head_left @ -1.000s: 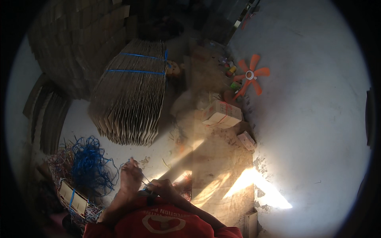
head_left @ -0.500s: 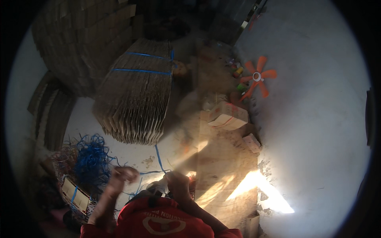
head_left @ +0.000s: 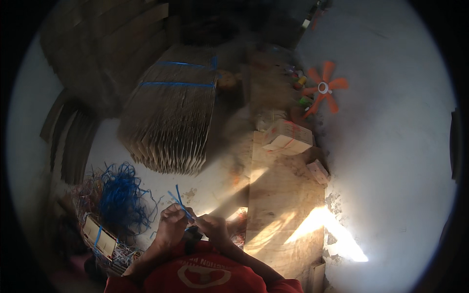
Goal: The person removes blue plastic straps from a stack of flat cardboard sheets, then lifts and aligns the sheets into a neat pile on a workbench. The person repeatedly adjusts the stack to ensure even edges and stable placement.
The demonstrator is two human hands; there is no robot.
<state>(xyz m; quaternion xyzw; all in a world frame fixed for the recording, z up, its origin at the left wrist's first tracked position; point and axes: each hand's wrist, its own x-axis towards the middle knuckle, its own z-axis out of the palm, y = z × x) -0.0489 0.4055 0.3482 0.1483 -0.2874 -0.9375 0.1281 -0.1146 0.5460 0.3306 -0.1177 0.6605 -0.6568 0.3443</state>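
My left hand and my right hand are close together low in the head view, just above my red shirt. Both pinch a thin blue plastic strap, whose free ends stick up and to the left from my left fingers. A tall bundle of flattened cardboard, tied with two blue straps, lies on the floor ahead of my hands. A tangle of loose blue straps is heaped to my left.
A wooden board with a small cardboard box on it lies to my right, sunlit in patches. An orange fan blade rests on the pale floor far right. Stacked cardboard fills the dark upper left.
My left hand swung out to the left with the strap, then came back. Both hands now meet in the middle, holding the strap between them.
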